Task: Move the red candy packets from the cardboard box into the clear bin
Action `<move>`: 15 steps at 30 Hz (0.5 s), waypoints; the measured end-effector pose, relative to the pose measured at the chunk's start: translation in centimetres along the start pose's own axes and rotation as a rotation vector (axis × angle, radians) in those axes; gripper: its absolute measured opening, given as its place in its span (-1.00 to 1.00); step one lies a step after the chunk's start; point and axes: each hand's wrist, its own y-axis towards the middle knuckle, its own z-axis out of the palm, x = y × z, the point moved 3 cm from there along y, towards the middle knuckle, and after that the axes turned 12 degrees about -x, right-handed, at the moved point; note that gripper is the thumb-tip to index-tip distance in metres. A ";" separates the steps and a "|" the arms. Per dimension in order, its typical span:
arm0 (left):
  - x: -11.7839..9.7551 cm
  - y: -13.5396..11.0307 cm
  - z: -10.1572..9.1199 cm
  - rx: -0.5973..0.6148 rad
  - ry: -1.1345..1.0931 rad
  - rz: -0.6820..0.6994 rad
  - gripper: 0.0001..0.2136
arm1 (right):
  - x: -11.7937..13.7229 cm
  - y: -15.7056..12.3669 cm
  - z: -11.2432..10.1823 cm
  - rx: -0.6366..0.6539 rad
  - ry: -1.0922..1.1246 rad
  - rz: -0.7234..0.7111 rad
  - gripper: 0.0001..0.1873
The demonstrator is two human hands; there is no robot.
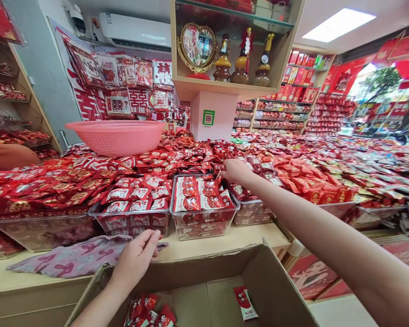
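My right hand [237,172] reaches forward over the far right corner of a clear plastic bin [204,231] filled with neatly stacked red-and-white candy packets [187,193]. Its fingers are closed; what they pinch, if anything, is hidden among the red packets. My left hand [136,255] hovers over the near box's left rim, fingers curled in and no object showing in them. Below lies an open cardboard box [191,290] with a few red packets [150,312] at its left and a single red-and-white packet [246,303] at its right.
Beside it stands another clear bin [129,222] of packets. A patterned cloth [71,256] lies on the wooden counter [30,281]. Heaps of packets surround a pink basket [117,138]. A display cabinet [225,86] hangs above. An orange sleeve shows at far left.
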 end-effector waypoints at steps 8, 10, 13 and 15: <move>0.2 0.2 0.2 -0.009 0.009 0.035 -0.69 | 0.2 -3.4 0.9 0.194 -0.034 -0.114 -0.52; 0.2 0.2 0.2 -0.011 0.012 0.037 -0.70 | 0.2 -3.6 1.4 0.214 -0.040 -0.109 -0.50; 0.2 0.2 0.1 -0.012 0.016 0.045 -0.69 | 0.2 -3.6 1.9 0.234 -0.040 -0.093 -0.48; 0.1 0.1 0.0 -0.011 0.013 0.051 -0.69 | 0.2 -3.6 2.1 0.246 -0.037 -0.087 -0.48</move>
